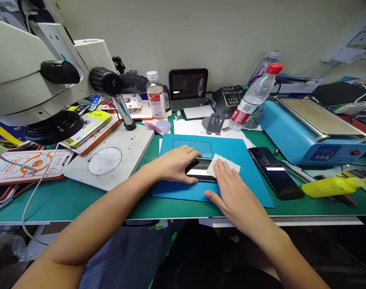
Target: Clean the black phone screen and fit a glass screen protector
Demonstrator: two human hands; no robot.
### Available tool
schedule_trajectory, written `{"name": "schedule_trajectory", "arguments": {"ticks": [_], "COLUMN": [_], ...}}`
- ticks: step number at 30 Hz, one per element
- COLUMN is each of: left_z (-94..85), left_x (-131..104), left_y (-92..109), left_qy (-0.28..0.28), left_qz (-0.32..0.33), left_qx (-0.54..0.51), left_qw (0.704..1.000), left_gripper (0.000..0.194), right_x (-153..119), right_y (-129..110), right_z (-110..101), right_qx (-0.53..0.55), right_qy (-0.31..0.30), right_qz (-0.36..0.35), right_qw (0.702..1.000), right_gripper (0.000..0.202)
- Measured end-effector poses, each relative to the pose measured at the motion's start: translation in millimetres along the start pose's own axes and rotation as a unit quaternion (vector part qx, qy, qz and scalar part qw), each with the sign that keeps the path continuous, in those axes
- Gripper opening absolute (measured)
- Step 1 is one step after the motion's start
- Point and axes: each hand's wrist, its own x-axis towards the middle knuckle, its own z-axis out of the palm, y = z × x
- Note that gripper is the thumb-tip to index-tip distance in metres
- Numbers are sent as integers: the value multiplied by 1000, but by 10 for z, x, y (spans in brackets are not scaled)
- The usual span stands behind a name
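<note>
A dark phone (201,171) with a shiny surface lies flat on a blue mat (183,192). My left hand (178,164) is curled round the phone's left end, fingers above it and thumb along its near edge. My right hand (229,186) presses a white wipe (230,161) at the phone's right end, its fingers laid over the wipe and its thumb apart. The wipe covers that end of the phone. A second dark phone (276,174) rests right of the mat.
A microscope (23,76) with a white base (133,160) stands left. Behind the mat are a small bottle (155,98), a leaning larger bottle (251,98) and a black phone stand (215,123). A blue heating machine (300,138) and yellow bottle (333,187) are at the right.
</note>
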Motion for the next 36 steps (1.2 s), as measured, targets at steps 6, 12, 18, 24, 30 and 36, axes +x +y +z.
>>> {"name": "schedule_trajectory", "arguments": {"ticks": [6, 12, 18, 24, 30, 36], "left_z": [26, -8, 46, 59, -12, -97], "left_x": [1, 11, -198, -314, -321, -347], "left_y": [-27, 94, 162, 64, 71, 76], "left_qy": [16, -10, 12, 58, 28, 26], "left_qz": [14, -17, -37, -68, -88, -73], "left_qx": [-2, 14, 101, 107, 69, 43], "left_qw": [1000, 1000, 994, 990, 993, 996], "left_gripper": [62, 60, 72, 86, 65, 52], "right_x": [-327, 29, -97, -104, 304, 284], "right_y": [-56, -137, -72, -29, -412, -585], "right_z": [34, -52, 22, -26, -106, -92], "right_qx": [-3, 17, 25, 48, 76, 94], "right_qy": [9, -17, 21, 22, -24, -15], "right_qz": [-27, -19, -34, -27, -41, -139], "right_qw": [1000, 1000, 999, 998, 996, 986], "right_gripper": [90, 94, 88, 87, 100, 94]}}
